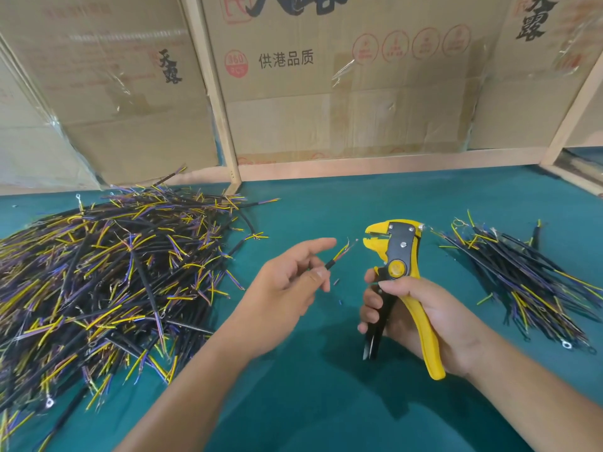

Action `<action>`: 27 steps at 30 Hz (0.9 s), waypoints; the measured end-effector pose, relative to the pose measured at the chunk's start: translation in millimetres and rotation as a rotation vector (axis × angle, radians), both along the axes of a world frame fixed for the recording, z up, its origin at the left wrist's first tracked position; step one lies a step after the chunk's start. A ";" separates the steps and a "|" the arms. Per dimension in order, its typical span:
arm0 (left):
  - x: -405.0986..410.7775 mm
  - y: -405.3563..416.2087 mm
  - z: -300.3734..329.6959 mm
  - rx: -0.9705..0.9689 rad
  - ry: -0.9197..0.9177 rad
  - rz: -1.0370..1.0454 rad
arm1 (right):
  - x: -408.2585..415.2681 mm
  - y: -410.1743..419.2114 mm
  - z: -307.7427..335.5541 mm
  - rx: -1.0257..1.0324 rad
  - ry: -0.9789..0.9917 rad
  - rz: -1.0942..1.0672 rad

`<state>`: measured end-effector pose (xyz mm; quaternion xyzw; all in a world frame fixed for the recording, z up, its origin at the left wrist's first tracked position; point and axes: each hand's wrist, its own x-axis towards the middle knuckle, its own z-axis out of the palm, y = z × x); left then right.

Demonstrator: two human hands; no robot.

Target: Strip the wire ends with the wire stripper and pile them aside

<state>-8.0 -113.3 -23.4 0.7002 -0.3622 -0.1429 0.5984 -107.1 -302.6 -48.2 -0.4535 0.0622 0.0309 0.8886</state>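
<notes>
- Teal tabletop (326,402) lies nearest, bare under both forearms.
- Right hand (421,318) curls around the wire stripper (399,272), its jaws apart and facing nine o'clock.
- Left hand (287,285) pinches the wire (339,256); its long axis runs toward two o'clock, tips just short of the jaws.
- Unstripped heap (98,282) sits at nine o'clock, finished pile (528,278) at three.
- Cardboard boxes (342,76) stand farthest.

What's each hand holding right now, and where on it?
Left hand pinches a wire by its black sheath, below the coloured ends. Right hand grips the wire stripper by its handles.
</notes>
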 end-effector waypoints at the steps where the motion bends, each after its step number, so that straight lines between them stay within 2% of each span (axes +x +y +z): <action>1: -1.4 -1.5 0.7 -0.020 0.035 0.015 | -0.3 1.2 0.0 -0.005 0.005 0.007; 3: -3.5 -4.0 2.5 -0.086 0.093 0.085 | -0.5 2.6 0.3 -0.006 0.010 0.015; 6: -3.6 -4.4 4.6 -0.138 0.083 0.166 | -0.9 3.6 1.1 -0.006 0.021 0.023; 9: -4.1 -2.7 7.1 -0.207 0.134 0.122 | -1.0 4.7 1.5 -0.006 0.031 0.029; 13: -6.2 -1.2 11.5 -0.344 0.351 -0.001 | -1.6 6.0 3.3 -0.001 0.031 0.036; 16: -5.6 1.7 14.2 -0.368 0.427 -0.024 | -1.6 6.7 4.6 -0.010 0.037 0.036; 27: -6.8 9.9 21.6 -0.272 0.221 -0.065 | -5.4 9.7 5.0 -0.017 0.010 0.058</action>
